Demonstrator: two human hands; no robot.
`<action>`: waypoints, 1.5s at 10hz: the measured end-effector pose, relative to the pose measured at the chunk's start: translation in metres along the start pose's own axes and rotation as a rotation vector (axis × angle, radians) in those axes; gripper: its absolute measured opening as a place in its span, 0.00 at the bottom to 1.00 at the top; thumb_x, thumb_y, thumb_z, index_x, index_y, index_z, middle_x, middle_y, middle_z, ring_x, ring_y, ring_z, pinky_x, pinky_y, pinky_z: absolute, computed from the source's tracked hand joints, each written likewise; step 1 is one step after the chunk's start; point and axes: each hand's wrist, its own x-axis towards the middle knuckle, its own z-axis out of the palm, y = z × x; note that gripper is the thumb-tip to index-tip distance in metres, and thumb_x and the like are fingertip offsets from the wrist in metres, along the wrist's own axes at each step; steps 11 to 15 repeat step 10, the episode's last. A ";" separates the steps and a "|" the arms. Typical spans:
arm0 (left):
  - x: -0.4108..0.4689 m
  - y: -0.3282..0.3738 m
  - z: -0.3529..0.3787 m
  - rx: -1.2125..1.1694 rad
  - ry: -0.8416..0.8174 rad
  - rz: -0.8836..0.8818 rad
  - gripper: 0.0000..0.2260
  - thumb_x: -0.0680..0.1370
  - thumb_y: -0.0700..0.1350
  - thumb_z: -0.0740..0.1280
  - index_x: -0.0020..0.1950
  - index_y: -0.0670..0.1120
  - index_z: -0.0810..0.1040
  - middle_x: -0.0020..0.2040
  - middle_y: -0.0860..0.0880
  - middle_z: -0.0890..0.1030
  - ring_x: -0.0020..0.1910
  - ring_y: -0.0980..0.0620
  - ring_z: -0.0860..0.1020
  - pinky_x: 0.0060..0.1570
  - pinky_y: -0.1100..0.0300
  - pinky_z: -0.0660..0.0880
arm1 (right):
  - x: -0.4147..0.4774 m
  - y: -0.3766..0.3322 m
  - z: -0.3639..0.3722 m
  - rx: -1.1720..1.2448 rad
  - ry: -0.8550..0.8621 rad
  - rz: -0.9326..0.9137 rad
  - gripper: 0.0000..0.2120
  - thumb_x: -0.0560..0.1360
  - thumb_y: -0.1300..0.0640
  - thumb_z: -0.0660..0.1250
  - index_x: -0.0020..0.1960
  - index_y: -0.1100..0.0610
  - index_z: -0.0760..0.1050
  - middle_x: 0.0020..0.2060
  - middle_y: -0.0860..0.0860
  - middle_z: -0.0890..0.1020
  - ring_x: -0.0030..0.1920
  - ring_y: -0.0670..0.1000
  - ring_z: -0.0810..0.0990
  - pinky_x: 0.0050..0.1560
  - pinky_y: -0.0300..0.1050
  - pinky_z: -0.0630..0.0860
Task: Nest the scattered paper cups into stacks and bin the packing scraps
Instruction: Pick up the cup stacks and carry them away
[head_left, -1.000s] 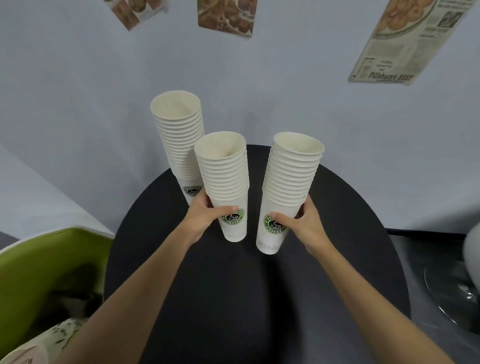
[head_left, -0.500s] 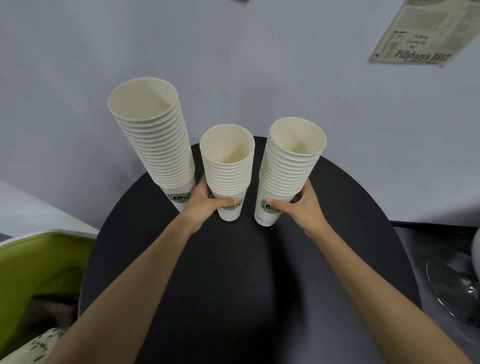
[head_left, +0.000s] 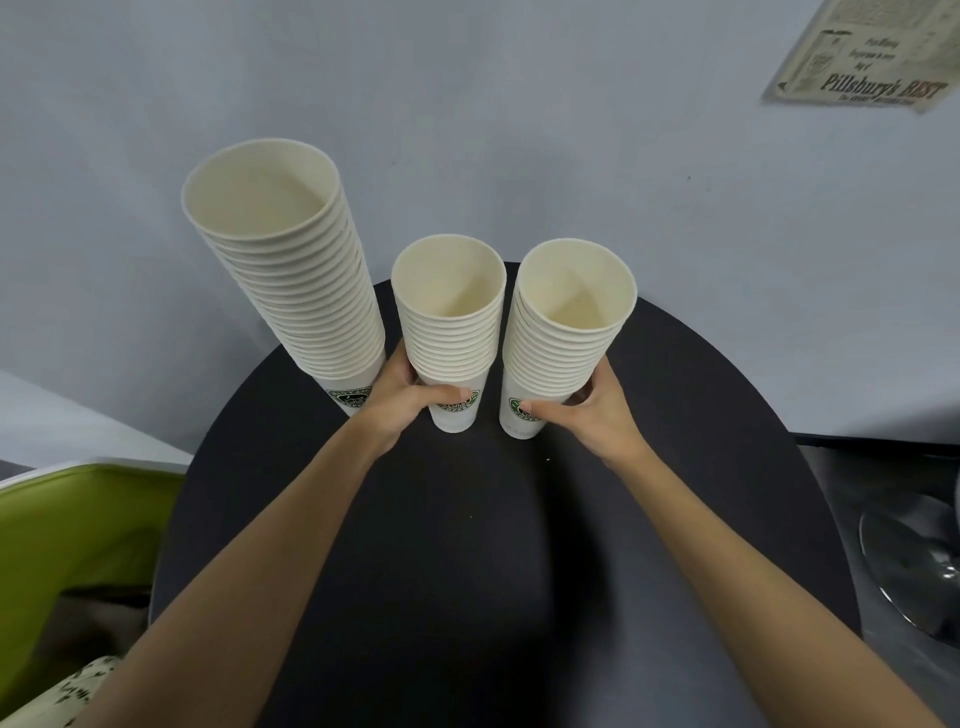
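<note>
In the head view, three stacks of nested paper cups are standing in a row at the far edge of the round black table (head_left: 467, 561), in the centre of the frame. The left hand (head_left: 397, 402) is gripping the bottom cup of the middle stack (head_left: 449, 322), thumb curled across its green logo. The right hand (head_left: 589, 415) is gripping the base of the right stack (head_left: 566, 332) the same way. The tall stack (head_left: 301, 280) is leaning toward the upper left, just beside the left hand. A green bin (head_left: 78, 519) is sitting at the lower left, with dark scraps and a printed paper piece (head_left: 67, 691) inside. A newspaper clipping (head_left: 862, 67) is hanging at the upper right.
</note>
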 end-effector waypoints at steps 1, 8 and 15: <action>-0.001 0.000 -0.002 0.003 0.010 -0.002 0.47 0.56 0.46 0.80 0.73 0.45 0.66 0.65 0.48 0.79 0.66 0.51 0.76 0.68 0.45 0.71 | 0.002 0.000 0.003 -0.005 0.007 -0.003 0.40 0.61 0.64 0.80 0.68 0.53 0.66 0.61 0.46 0.78 0.61 0.44 0.76 0.57 0.38 0.76; -0.025 0.000 0.008 -0.062 0.078 0.048 0.39 0.63 0.41 0.78 0.72 0.47 0.68 0.66 0.51 0.78 0.67 0.54 0.75 0.70 0.47 0.69 | -0.011 -0.001 -0.003 -0.057 0.015 -0.001 0.40 0.64 0.57 0.79 0.70 0.51 0.62 0.64 0.42 0.73 0.64 0.41 0.72 0.60 0.39 0.72; -0.056 -0.003 0.017 -0.116 0.151 0.026 0.38 0.69 0.42 0.75 0.77 0.49 0.64 0.72 0.55 0.72 0.71 0.58 0.69 0.72 0.50 0.66 | -0.043 -0.002 -0.003 0.023 0.156 0.054 0.36 0.68 0.62 0.76 0.70 0.55 0.62 0.62 0.52 0.74 0.61 0.48 0.75 0.59 0.43 0.74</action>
